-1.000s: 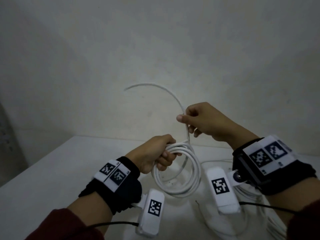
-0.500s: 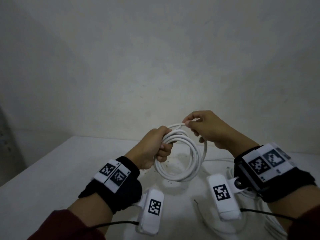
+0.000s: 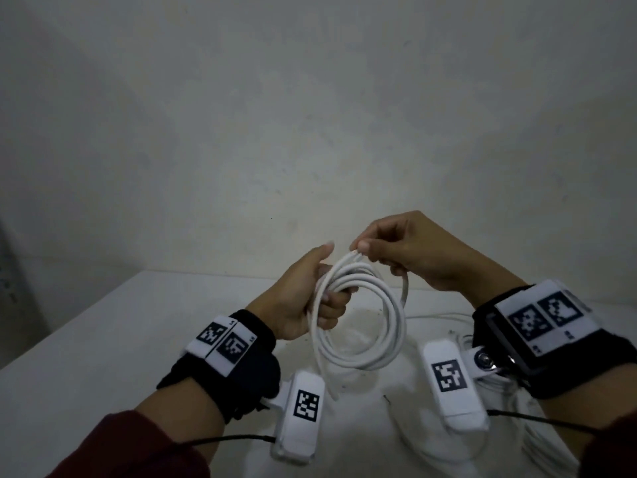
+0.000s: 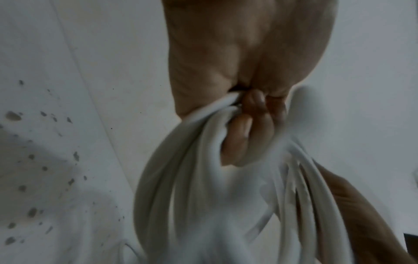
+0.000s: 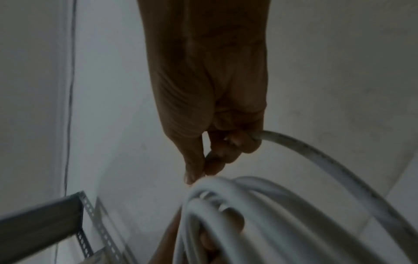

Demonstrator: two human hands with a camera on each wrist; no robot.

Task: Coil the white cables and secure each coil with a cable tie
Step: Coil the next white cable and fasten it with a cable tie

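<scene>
Left hand [image 3: 303, 298] grips the round coil of white plastic-sheathed cable [image 3: 358, 322] above the white table [image 3: 103, 357]; right hand [image 3: 410, 253] pinches its last turn. Coiling looks nearly finished. No tie fitted; further loose white cables [image 3: 537, 439] remain.

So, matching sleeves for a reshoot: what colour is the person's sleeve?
Dark red sleeve, clearest in the head view.

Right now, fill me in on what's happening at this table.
A person is coiling a white cable above a white table. The left hand holds the stacked loops in a closed grip, and the right hand pinches the cable at the top of the coil, laying a strand onto it. No tie is on the coil yet. More loose white cables lie on the table under the right wrist.
</scene>
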